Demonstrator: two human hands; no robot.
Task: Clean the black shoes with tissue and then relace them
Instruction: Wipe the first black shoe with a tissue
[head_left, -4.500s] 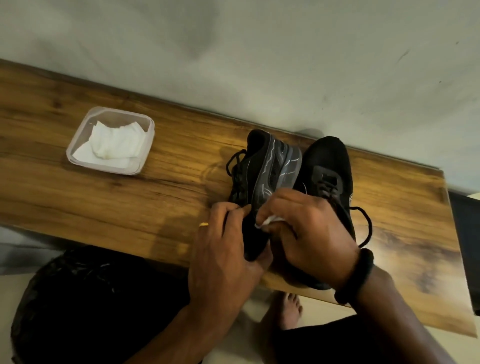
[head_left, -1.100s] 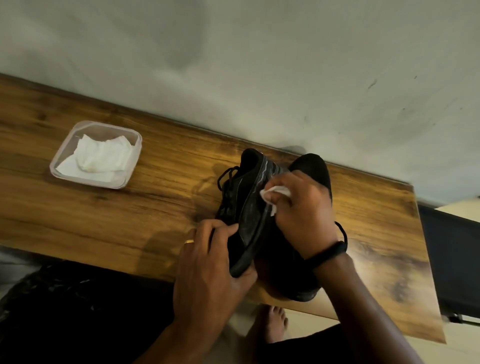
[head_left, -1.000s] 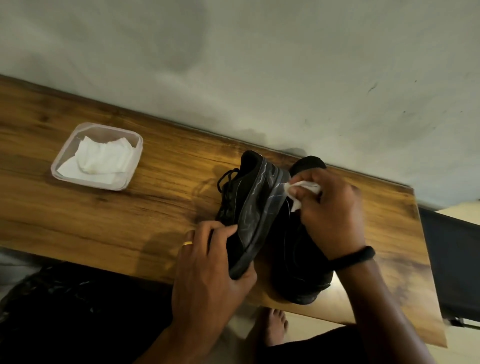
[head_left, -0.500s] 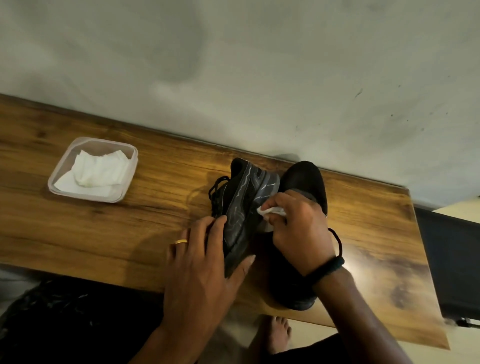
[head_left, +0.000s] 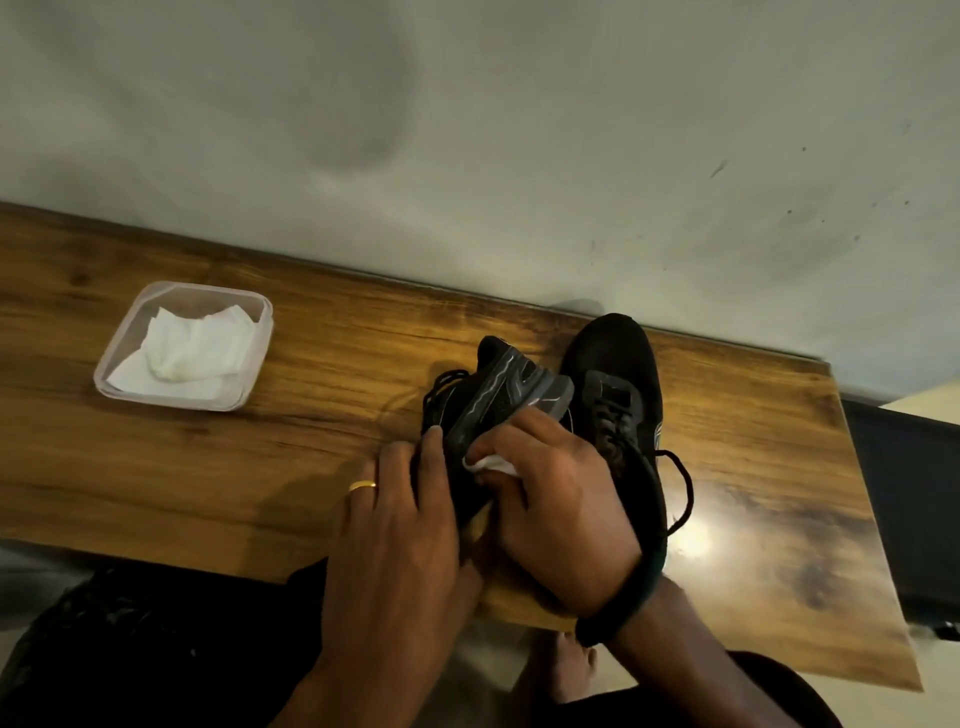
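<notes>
I judge the black lace-up trainer tipped on its side (head_left: 501, 397), at the centre of the frame, to be light. Its fabric upper looks soft and would give under a squeeze, while the grey ribbed sole looks stiffer. So I would hold it around the heel and midfoot, where there is structure, and not by the loose black laces (head_left: 441, 387) that spill out on its left.

That is roughly where my left hand (head_left: 400, 525) has it. The fingers are curled over the upper and the thumb is tucked under the near end, propping the shoe with its sole turned to the right. A gold ring (head_left: 362, 486) shows on one finger.

My right hand (head_left: 558, 501) is closed around a small wad of white tissue (head_left: 491, 464), pinching it against the lower edge of the sole. I expect the tissue to be thin and quick to tear, so pressure should stay flat and moderate.

The second black trainer (head_left: 618, 384) stands upright just right of the first and touches it. Its lace loop (head_left: 683, 488) trails toward the right.

Both shoes are on the brown wooden table (head_left: 311, 467). At the left of the frame, well apart from them, a clear square plastic tub (head_left: 262, 332) holds spare white tissues (head_left: 192, 345).
</notes>
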